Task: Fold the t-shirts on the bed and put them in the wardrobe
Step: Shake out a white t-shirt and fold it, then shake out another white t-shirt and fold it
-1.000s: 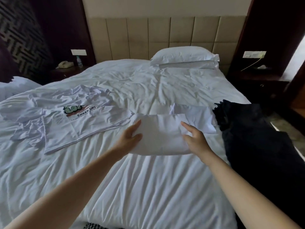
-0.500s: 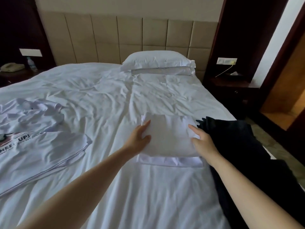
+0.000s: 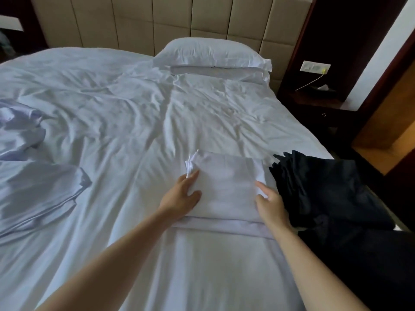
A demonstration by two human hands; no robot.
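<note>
A white t-shirt (image 3: 226, 187), folded into a compact rectangle, lies on the white bed (image 3: 125, 122) near its right side. My left hand (image 3: 182, 198) rests flat on the shirt's left edge with straight fingers. My right hand (image 3: 269, 205) presses on its right edge, fingers extended. A second white t-shirt (image 3: 38, 194) lies spread and partly folded at the left edge of view. A dark garment (image 3: 325, 194) is heaped on the bed's right edge, just beside my right hand.
A white pillow (image 3: 213, 55) leans against the padded beige headboard (image 3: 139, 25). A dark nightstand (image 3: 314, 102) with a wall socket and cable stands to the right of the bed. A wooden doorway (image 3: 386, 117) opens at far right.
The far flap of the white t-shirt has been folded over, leaving a smaller rectangle. My view has swung right and closer; both hands stay on the shirt's sides.
</note>
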